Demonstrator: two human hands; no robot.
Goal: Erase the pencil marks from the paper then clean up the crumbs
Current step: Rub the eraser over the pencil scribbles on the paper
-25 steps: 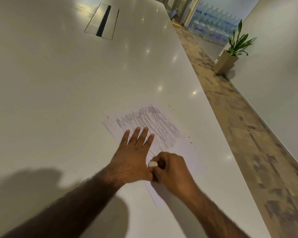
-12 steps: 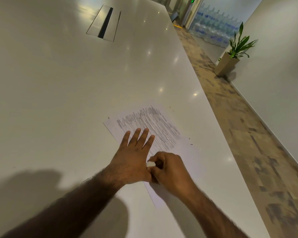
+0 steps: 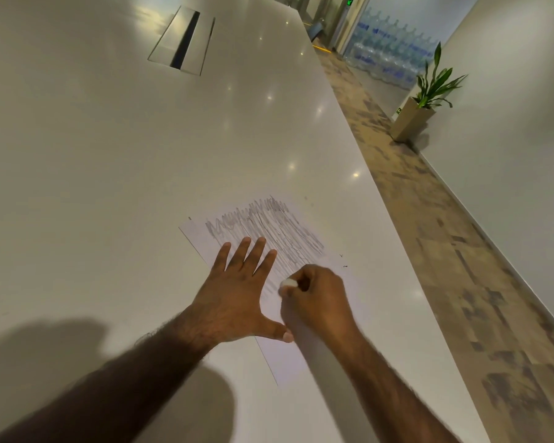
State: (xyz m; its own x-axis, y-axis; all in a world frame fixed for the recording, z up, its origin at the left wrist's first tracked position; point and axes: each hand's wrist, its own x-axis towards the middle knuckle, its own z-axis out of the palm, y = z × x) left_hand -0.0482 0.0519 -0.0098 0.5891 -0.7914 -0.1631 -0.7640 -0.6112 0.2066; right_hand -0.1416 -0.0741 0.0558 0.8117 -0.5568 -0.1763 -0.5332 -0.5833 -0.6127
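Head view. White rectangular paper sheet (image 3: 279,356) on glossy white table (image 3: 141,155), near its right edge. Grey pencil scribble (image 3: 279,228): mostly unerased, only the near strip looks cleared. Dark crumbs (image 3: 344,266) beside the sheet: unswept. Left hand (image 3: 234,295): fingers straight and spread, pressing the sheet. Right hand (image 3: 317,298): fingers curled, pinching small white eraser (image 3: 289,283) at the scribble's near edge.

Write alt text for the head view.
A right hand pinches a white eraser against a pencil-scribbled sheet of paper while the left hand presses flat on it. The paper lies on a long white table; a potted plant stands by the wall.
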